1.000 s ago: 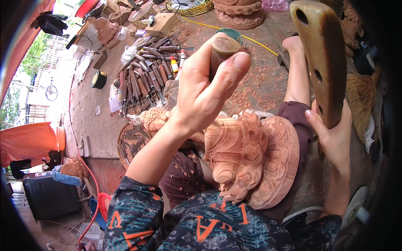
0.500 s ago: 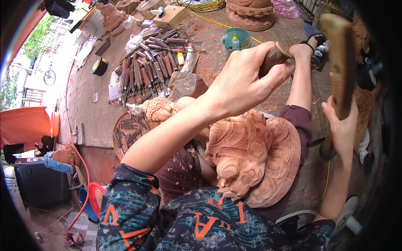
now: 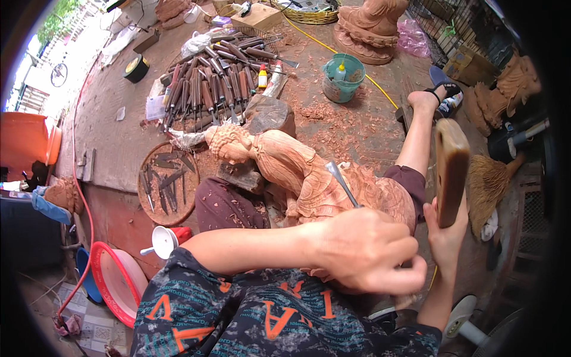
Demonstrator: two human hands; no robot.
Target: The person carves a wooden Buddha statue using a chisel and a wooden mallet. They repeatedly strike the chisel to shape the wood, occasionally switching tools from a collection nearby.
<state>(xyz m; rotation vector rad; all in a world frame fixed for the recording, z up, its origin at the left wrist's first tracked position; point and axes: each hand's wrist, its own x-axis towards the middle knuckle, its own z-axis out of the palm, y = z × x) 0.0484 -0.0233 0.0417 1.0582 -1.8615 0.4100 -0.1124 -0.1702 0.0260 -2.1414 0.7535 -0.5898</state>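
Note:
Across my lap lies a carved wooden figure [image 3: 285,160] with a curl-covered head at the left and a robed body stretching right. Over its lower part, my left hand [image 3: 369,253] is closed round a chisel [image 3: 340,180]; the metal blade sticks out past the knuckles, pointing away and slightly left, while the handle is mostly hidden in the fist. I cannot tell whether the blade touches the wood. At the right, my right hand [image 3: 447,232] grips a wooden mallet [image 3: 452,172], held upright beside the figure's base and apart from the chisel.
Many carving tools [image 3: 208,83] lie piled at the far left. A round tray [image 3: 143,199] of blades sits nearer. A wooden block [image 3: 270,116] stands beyond the figure, a green bucket [image 3: 344,80] farther back. Another carving [image 3: 366,30] and a straw broom [image 3: 491,184] are right.
My left hand has come down and nearer, turning so the chisel blade now shows. The mallet has moved left and lower in view. The view has shifted, uncovering more of the figure.

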